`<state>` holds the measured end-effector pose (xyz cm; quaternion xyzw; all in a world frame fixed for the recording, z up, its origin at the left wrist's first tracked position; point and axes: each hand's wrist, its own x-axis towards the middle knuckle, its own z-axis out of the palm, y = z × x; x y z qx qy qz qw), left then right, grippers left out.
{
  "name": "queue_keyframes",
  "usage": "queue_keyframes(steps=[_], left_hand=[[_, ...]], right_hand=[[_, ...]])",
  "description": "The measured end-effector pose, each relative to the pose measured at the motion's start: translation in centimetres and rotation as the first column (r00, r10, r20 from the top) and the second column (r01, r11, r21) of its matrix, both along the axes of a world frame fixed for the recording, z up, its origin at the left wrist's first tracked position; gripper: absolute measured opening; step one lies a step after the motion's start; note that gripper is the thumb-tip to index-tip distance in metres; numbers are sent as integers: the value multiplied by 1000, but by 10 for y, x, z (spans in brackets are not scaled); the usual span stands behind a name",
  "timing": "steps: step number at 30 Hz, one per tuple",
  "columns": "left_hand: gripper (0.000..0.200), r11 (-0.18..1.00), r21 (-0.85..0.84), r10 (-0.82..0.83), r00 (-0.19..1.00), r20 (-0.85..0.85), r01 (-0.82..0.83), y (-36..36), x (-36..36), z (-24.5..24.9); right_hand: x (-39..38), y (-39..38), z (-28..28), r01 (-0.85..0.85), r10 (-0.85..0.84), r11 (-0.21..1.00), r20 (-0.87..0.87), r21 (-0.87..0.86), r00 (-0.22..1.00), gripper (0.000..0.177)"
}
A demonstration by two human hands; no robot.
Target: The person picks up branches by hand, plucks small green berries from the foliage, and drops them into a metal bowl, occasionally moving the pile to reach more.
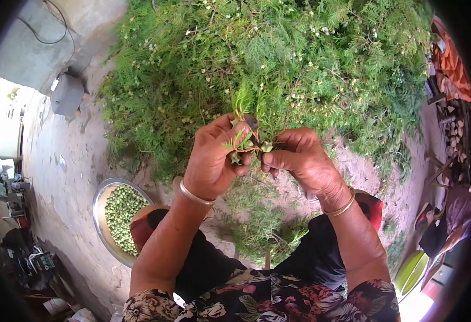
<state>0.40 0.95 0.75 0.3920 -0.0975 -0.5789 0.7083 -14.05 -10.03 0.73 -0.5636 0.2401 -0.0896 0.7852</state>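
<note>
**A:** What is held in the hands?

**B:** A leafy sprig point(246, 137) is held up between them, in front of the heap of green plants point(278, 59). The grip of the left hand point(211, 158) is closed around its stems. The grip of the right hand point(300, 160) is pinched shut on a small green piece at its right side.

**A:** Which containers are seen, and what is in them?

**B:** One metal bowl point(97, 206) is set on the bare ground point(58, 161), below and left of the left hand and well apart from the sprig. It is filled with small green pods point(121, 214). Its right edge is hidden by the person's knee.
</note>
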Motion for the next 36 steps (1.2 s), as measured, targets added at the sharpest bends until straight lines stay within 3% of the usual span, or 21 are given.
queue_keyframes(steps=[4, 7, 9, 10, 11, 13, 17, 19, 21, 23, 25, 27, 29, 31, 32, 34, 35, 36], left_hand=[[15, 997, 45, 69, 998, 14, -69, 0, -4, 4], [14, 994, 97, 31, 988, 150, -46, 2, 6, 9], [11, 971, 211, -15, 854, 520, -111, 4, 19, 15], [12, 947, 252, 23, 827, 561, -198, 6, 25, 21], [12, 947, 252, 25, 826, 562, -200, 9, 37, 18], [17, 993, -16, 119, 980, 160, -118, 15, 62, 3], [25, 987, -116, 117, 993, 28, -113, 16, 50, 7], [23, 993, -77, 89, 996, 32, -86, 18, 50, 3], [21, 997, -38, 64, 997, 35, -63, 18, 50, 1], [16, 992, 122, -79, 923, 376, 35, 12, 44, 4], [12, 978, 206, -69, 891, 449, -28, 9, 32, 14], [12, 950, 277, -295, 716, 633, 146, 10, 29, 13], [10, 952, 273, -290, 700, 652, 140, 10, 26, 14], [11, 967, 252, -211, 624, 752, 23, 12, 27, 14], [11, 967, 252, -212, 624, 752, 26, 13, 33, 13], [17, 957, 210, -28, 657, 754, -200, 16, 50, 10], [17, 957, 210, -29, 656, 754, -200, 16, 54, 11], [21, 980, 130, 75, 888, 453, -149, 16, 59, 12]], right_hand=[[2, 0, -2, -7, 7, 1000, 0, -25, 1000, 11], [2, -1, -1, -32, 31, 998, -17, -60, 999, 11], [1, -4, -2, -38, 37, 997, -13, -73, 999, 10], [0, -5, -3, -43, 42, 995, -11, -86, 999, 10], [0, -5, -2, -44, 44, 995, -9, -86, 999, 10], [0, -3, -1, 33, -32, 999, 20, -42, 999, 10], [0, -5, -4, 61, -60, 997, 34, -36, 998, 10], [1, -4, -3, 22, -36, 971, -55, -239, 998, 10], [2, -3, -3, -4, -11, 972, -60, -237, 998, 11], [4, -2, -2, -32, 18, 971, -62, -236, 998, 11], [4, -3, -1, -43, 24, 966, -75, -255, 997, 11], [4, -2, 0, -47, 26, 965, -83, -259, 996, 11], [3, -1, 1, -50, 26, 964, -94, -260, 995, 11], [2, -2, 2, -75, 45, 961, -117, -266, 992, 11], [1, -3, 2, -72, 42, 961, -117, -267, 992, 11], [-1, -2, 2, -25, -1, 970, -107, -242, 994, 12], [-1, -3, 0, -25, -1, 970, -107, -241, 994, 12], [-1, -4, -4, 16, -50, 961, -115, -276, 992, 12]])
